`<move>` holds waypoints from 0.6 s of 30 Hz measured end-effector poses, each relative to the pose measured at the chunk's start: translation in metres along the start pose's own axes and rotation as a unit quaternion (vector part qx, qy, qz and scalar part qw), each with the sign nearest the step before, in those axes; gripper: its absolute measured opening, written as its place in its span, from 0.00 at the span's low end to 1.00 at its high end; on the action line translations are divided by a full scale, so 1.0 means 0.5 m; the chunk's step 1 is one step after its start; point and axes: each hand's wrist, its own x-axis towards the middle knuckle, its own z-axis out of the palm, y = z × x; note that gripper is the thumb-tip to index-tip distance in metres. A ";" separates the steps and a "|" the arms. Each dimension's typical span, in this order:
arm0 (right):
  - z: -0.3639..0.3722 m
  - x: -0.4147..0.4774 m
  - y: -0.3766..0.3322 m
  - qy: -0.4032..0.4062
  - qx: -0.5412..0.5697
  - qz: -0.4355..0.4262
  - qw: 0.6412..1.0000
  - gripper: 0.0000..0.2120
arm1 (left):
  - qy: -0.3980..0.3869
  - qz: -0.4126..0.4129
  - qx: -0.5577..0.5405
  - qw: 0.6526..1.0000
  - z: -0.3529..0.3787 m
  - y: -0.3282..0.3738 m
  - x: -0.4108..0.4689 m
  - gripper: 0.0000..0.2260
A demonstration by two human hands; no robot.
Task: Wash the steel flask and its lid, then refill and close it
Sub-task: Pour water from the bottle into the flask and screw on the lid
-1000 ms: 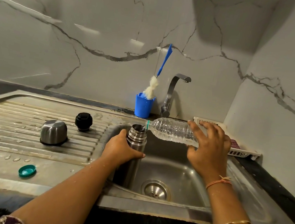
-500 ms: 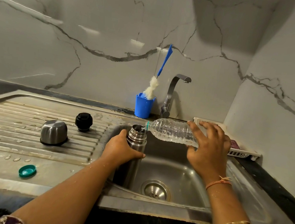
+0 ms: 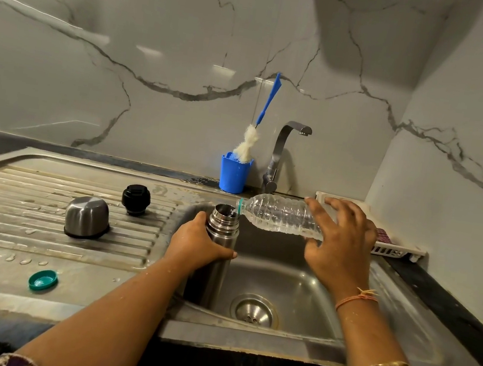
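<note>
Two hands fill my feed, both over the sink. The left hand [image 3: 197,246] wraps round the upper body of the steel flask [image 3: 224,222], thumb lying across the front and the other fingers hidden behind it. The flask stands upright at the left wall of the sink basin [image 3: 291,283], mouth open. Its lower half is dark and partly covered by the wrist, so I cannot tell whether its base meets the basin floor. The right hand [image 3: 341,248] grips the far end of a plastic bottle [image 3: 279,216], fingers spread over the top and thumb beneath, with the bottle's base hidden behind the palm. The bottle lies almost level, its green-ringed neck at the flask's mouth; I cannot make out any flow. It is clear and ribbed, while the flask is brushed steel with stepped rings at the neck. Left of the basin, the ridged steel drainboard [image 3: 25,233] carries beads of water, a domed steel cup lid [image 3: 86,217] set mouth down, a black stopper [image 3: 136,199] and a small green cap [image 3: 43,280]. Behind stand a blue plastic cup [image 3: 233,175] holding a fluffy white brush [image 3: 268,103] and an angular steel tap [image 3: 282,151]. A white slatted rack [image 3: 392,251] is partly hidden behind the right hand.
</note>
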 end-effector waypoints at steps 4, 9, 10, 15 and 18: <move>0.001 0.000 0.000 -0.002 0.002 0.001 1.000 0.35 | -0.001 -0.001 0.004 1.000 -0.001 0.003 0.000 0.34; 0.001 -0.001 0.001 -0.004 0.000 0.004 1.000 0.34 | -0.002 0.000 0.007 1.000 -0.001 0.003 -0.001 0.33; 0.001 0.000 0.001 -0.004 0.000 0.004 1.000 0.34 | -0.001 0.000 0.004 1.000 -0.001 0.003 -0.002 0.33; 0.000 0.001 0.001 -0.004 0.001 0.002 1.000 0.35 | -0.002 -0.001 0.000 1.000 -0.002 0.003 0.000 0.31; 0.000 0.001 0.000 -0.005 0.003 0.003 1.000 0.35 | -0.004 -0.001 0.000 1.000 -0.002 0.003 0.000 0.31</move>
